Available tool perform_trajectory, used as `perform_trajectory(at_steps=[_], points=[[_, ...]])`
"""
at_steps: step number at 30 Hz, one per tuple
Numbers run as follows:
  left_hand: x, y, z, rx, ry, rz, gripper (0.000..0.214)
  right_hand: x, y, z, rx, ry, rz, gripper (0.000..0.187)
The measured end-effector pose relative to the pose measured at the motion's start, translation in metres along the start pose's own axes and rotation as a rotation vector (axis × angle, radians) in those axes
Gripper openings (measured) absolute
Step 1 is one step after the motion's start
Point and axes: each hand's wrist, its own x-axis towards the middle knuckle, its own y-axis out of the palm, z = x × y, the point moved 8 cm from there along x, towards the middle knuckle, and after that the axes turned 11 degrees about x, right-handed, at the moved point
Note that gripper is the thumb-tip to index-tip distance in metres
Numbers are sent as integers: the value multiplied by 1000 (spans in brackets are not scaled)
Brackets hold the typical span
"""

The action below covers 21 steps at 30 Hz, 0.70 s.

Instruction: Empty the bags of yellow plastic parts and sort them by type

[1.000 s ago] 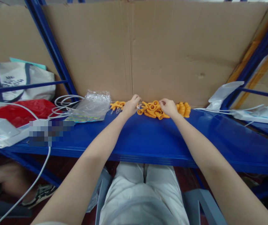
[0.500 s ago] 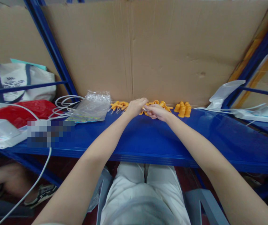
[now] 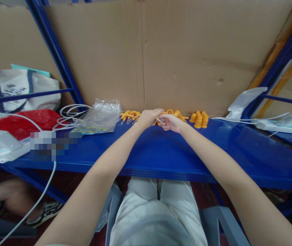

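Metal spiral [image 3: 159, 120] between hands, frame centre
Right hand [image 3: 171, 122], nearer, pinches it, fingers curled; left hand [image 3: 149, 118] adjoins, its grip hidden; spiral's long axis unclear.

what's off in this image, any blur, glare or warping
In the head view, the silvery coil at the right hand looks soft; pale glints show on the clear plastic bag; the blue tabletop has a dull sheen; the blue posts splay outward, probably wide-angle perspective; a pixelated patch hides detail.
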Motion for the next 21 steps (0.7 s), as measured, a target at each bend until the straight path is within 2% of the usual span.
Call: perform_trajectory(at_steps=[6, 13, 21], points=[[-2, 1, 1, -30, 54, -46, 30, 4, -1, -4, 6, -7, -89, 29], [-2, 3, 4, -83, 96, -87, 34, 2, -2, 0, 35, -71, -202, 31], [0, -2, 4, -115, -30, -121, 41, -1, -39, 17, 45, -311, -441, 30]])
